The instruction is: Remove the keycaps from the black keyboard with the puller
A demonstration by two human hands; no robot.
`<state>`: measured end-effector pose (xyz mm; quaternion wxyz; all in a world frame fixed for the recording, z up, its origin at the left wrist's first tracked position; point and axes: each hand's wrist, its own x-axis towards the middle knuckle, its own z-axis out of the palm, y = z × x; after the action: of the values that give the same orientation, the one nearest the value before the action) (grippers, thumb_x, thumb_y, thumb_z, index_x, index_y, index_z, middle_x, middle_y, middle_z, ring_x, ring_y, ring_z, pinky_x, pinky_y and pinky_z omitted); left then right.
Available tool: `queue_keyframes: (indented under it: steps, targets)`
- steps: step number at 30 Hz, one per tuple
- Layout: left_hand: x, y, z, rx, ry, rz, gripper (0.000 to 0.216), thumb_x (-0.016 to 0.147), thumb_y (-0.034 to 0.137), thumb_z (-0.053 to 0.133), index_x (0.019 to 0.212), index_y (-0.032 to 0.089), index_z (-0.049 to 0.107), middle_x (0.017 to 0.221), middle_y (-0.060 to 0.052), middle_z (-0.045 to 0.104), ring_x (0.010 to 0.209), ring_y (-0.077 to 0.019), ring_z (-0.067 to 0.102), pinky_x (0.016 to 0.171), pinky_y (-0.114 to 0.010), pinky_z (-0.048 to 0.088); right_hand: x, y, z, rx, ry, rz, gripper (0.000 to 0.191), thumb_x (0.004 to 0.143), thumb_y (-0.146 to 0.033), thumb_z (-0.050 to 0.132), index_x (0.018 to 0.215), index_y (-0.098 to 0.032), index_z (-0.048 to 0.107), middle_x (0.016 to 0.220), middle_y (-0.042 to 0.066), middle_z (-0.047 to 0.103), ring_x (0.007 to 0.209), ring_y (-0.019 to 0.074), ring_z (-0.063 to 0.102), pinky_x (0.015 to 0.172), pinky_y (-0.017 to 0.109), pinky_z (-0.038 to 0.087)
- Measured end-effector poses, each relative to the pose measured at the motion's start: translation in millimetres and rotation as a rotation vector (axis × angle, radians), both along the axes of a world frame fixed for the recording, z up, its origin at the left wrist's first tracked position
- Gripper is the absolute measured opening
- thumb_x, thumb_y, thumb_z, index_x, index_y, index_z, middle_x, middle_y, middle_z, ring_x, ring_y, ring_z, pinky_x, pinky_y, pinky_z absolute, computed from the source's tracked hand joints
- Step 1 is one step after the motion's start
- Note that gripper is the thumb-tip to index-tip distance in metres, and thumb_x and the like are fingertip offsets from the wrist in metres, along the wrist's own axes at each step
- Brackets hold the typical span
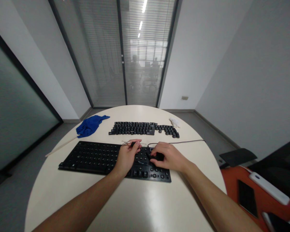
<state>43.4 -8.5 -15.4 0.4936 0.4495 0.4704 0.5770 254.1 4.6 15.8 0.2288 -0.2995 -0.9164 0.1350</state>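
Observation:
A black keyboard (94, 158) lies across the table; many of its keycaps are off, and a few remain near the lower middle. Over its right half, my left hand (127, 156) is closed round a wire keycap puller (133, 143), its dark handle between the fingers and thin wires sticking out. My right hand (165, 155) rests at the number pad, thumb and forefinger brought together just above the bare switches. What those fingertips hold, if anything, is hidden. Behind the hands, loose black keycaps (132, 128) stand in rows.
A blue cloth (90, 125) and a pale stick (61, 146) lie at the left. White crumpled material (174, 122) sits at the back right. The keyboard cable (183, 141) runs right. An orange chair (234, 183) beside the table carries a phone (247, 197) and a white power strip (268, 187).

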Motion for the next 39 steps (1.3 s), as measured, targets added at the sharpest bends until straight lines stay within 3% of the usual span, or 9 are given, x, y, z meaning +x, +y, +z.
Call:
queue_keyframes:
  steps: [4,8,14,24,27,32,36,39]
  targets:
    - [0,0,-2.2,0.007,0.016,0.0,0.035,0.079,0.044,0.069,0.097,0.015,0.072,0.089,-0.006,0.072,0.084,-0.0163,0.07,0.077,-0.027,0.06,0,0,-1.4,-0.023,0.045,0.008,0.036,0.074,-0.009,0.057,0.109,-0.018,0.063,0.098,0.006,0.069,0.092,0.0209,0.061,0.085,0.034,0.05]
    - [0,0,-2.7,0.008,0.016,0.005,0.034,0.08,0.044,0.068,0.099,0.015,0.072,0.091,-0.006,0.072,0.085,-0.0167,0.07,0.077,-0.027,0.06,-1,2,-3.1,-0.04,0.05,0.131,0.061,0.067,0.0,0.052,0.124,-0.02,0.06,0.116,0.006,0.067,0.106,0.0223,0.057,0.098,0.039,0.045]
    - [0,0,-2.7,0.014,0.013,0.02,0.036,0.08,0.046,0.068,0.099,0.015,0.072,0.092,-0.006,0.071,0.085,-0.0173,0.07,0.077,-0.029,0.06,-4,1,-2.6,-0.061,0.045,0.144,0.048,0.072,-0.004,0.057,0.116,-0.022,0.068,0.112,0.007,0.066,0.106,0.0234,0.057,0.098,0.041,0.047]
    - [1,-1,1.3,-0.005,-0.02,0.033,0.038,0.078,0.046,0.07,0.098,0.014,0.071,0.088,-0.006,0.07,0.085,-0.0172,0.069,0.077,-0.03,0.06,1,1,-5.6,-0.109,0.129,0.066,0.044,0.074,-0.01,0.064,0.117,-0.022,0.066,0.112,0.007,0.061,0.103,0.0201,0.06,0.095,0.034,0.049]
    - [1,-1,2.1,-0.004,-0.021,0.034,0.037,0.078,0.046,0.07,0.097,0.015,0.072,0.088,-0.006,0.071,0.084,-0.0171,0.069,0.077,-0.03,0.06,3,5,-6.1,-0.088,0.153,-0.035,0.038,0.079,-0.012,0.062,0.116,-0.021,0.065,0.112,0.008,0.062,0.104,0.0202,0.06,0.095,0.035,0.049]
    - [0,-1,1.3,-0.009,-0.01,0.025,0.037,0.078,0.046,0.07,0.096,0.015,0.072,0.088,-0.006,0.071,0.084,-0.0168,0.07,0.078,-0.03,0.06,15,21,-14.6,0.058,0.098,-0.345,0.024,0.082,-0.023,0.065,0.106,-0.02,0.068,0.105,0.008,0.066,0.1,0.0244,0.06,0.094,0.041,0.047]
    - [0,0,-0.7,-0.007,-0.011,0.014,0.037,0.078,0.047,0.07,0.096,0.015,0.072,0.088,-0.005,0.071,0.083,-0.0156,0.069,0.077,-0.027,0.06,26,33,-21.4,0.14,0.006,-0.589,0.021,0.083,-0.032,0.066,0.1,-0.02,0.072,0.101,0.009,0.069,0.098,0.0267,0.06,0.088,0.04,0.046]
    - [0,-1,-1.2,-0.005,-0.013,0.008,0.037,0.078,0.047,0.07,0.096,0.014,0.072,0.089,-0.005,0.07,0.082,-0.015,0.068,0.077,-0.027,0.06,31,37,-23.7,0.175,-0.064,-0.683,0.022,0.084,-0.035,0.066,0.097,-0.019,0.074,0.099,0.009,0.07,0.095,0.027,0.06,0.084,0.039,0.046]
